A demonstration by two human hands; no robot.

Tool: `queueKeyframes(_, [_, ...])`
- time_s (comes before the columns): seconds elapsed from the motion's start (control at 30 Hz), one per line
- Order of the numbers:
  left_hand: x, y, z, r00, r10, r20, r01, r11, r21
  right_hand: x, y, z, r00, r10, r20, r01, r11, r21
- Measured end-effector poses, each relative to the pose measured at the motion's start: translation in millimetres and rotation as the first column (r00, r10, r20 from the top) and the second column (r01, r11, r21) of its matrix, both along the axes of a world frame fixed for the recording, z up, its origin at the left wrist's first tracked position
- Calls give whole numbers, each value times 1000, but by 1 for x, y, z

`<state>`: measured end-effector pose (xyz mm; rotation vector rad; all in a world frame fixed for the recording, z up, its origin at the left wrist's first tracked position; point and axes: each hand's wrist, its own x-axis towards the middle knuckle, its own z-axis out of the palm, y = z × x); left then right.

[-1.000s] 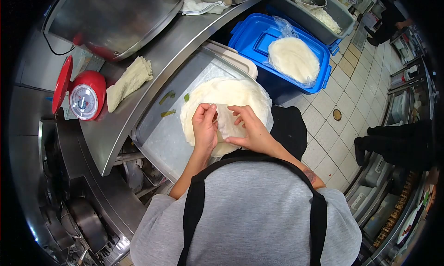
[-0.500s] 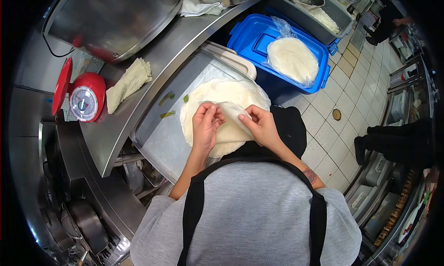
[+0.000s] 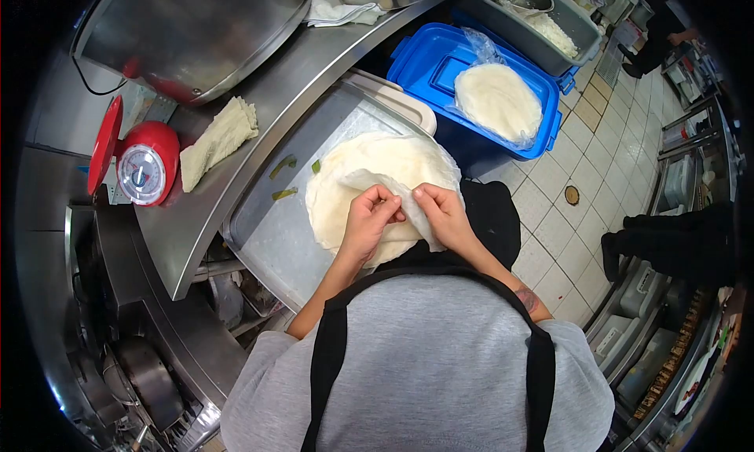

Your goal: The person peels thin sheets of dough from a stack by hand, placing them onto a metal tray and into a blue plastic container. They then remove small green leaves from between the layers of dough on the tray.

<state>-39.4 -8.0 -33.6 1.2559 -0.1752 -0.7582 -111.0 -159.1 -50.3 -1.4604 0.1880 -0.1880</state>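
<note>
A stack of thin, round, pale sheets lies on a metal tray in front of me. Between my hands one thin whitish sheet is raised and partly folded above the stack. My left hand pinches its edge, thumb against the fingers. Close beside it on the right, my right hand also pinches the sheet. Green leaf strips rest on the tray left of the stack.
A steel counter holds a red scale, a folded cloth and a large pot. Another pale stack in plastic sits on a blue lid. Two people in dark clothes stand at right.
My left hand has moved right, nearer my right hand, and its fingers have closed further. The raised sheet has shifted and folded differently between them.
</note>
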Motion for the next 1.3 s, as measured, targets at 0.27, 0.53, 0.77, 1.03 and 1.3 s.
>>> queueKeyframes(0.27, [-4,-4,1,1000,31,-4,-31,999,27,2,3,11,1000,29,3,-29,979,200])
queueKeyframes(0.53, [-7,-7,-2,998,3,60,-7,998,66,2,-1,3,993,90,-78,-74,981,181])
queueKeyframes(0.77, [-8,-5,-8,994,24,103,-32,997,73,3,-2,6,992,97,-79,-85,987,137])
queueKeyframes(1.03, [-7,-2,-6,987,11,163,-31,992,123,0,-1,11,990,111,-91,-121,987,-105])
queueKeyframes(1.3, [-6,0,-10,981,-18,191,-8,991,133,-1,1,16,992,96,-80,-108,981,-161])
